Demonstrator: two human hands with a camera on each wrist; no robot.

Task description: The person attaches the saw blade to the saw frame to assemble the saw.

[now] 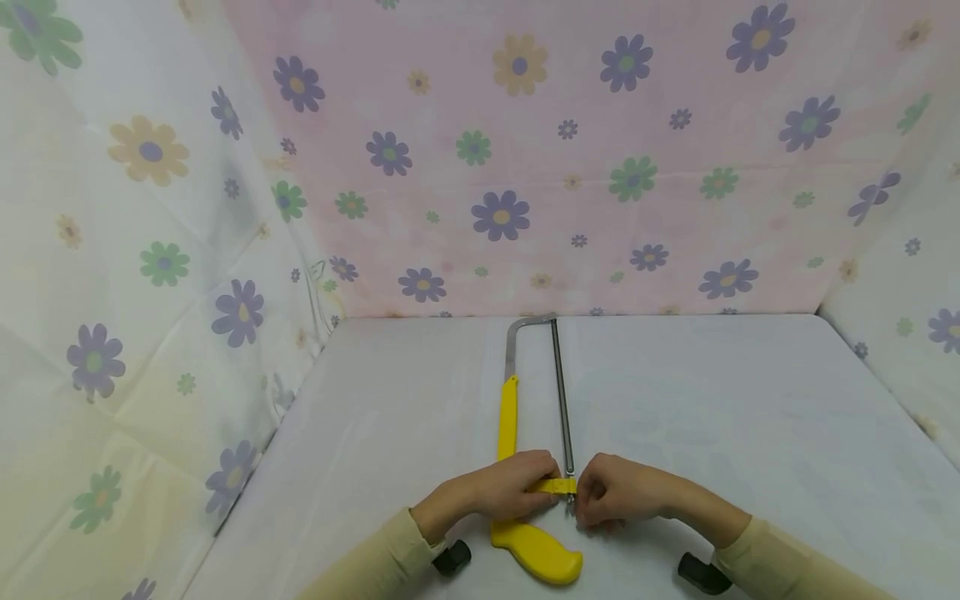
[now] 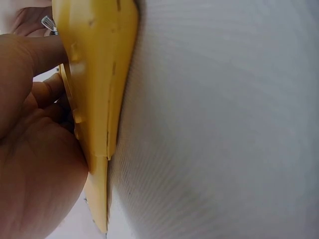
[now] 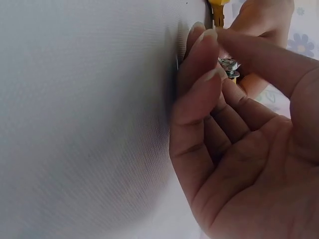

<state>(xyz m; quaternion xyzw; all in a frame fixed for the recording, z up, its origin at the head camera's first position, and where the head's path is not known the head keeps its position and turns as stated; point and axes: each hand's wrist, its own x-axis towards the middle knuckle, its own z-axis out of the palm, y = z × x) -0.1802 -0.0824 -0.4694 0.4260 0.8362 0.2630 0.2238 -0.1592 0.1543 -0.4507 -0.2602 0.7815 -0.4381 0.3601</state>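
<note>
A hacksaw with a yellow handle [image 1: 542, 557] and a grey metal bow lies on the white table. Its blade [image 1: 561, 392] runs along the right side toward the back. My left hand [image 1: 510, 485] reaches over the yellow frame [image 2: 94, 84] and grips the short yellow crosspiece [image 1: 558, 486] at the near blade end. Just below that crosspiece sits a metal wing nut [image 1: 571, 504]. My right hand [image 1: 622, 490] is right beside the wing nut, fingers curled, thumb tip meeting the fingertips [image 3: 212, 40]. In the right wrist view, part of the nut [image 3: 229, 67] shows behind those fingers.
The white table [image 1: 712, 400] extends around the saw. Flower-patterned cloth [image 1: 540, 167] hangs along the back and both sides. Black wrist devices sit under the left sleeve [image 1: 375, 558] and right sleeve [image 1: 787, 558].
</note>
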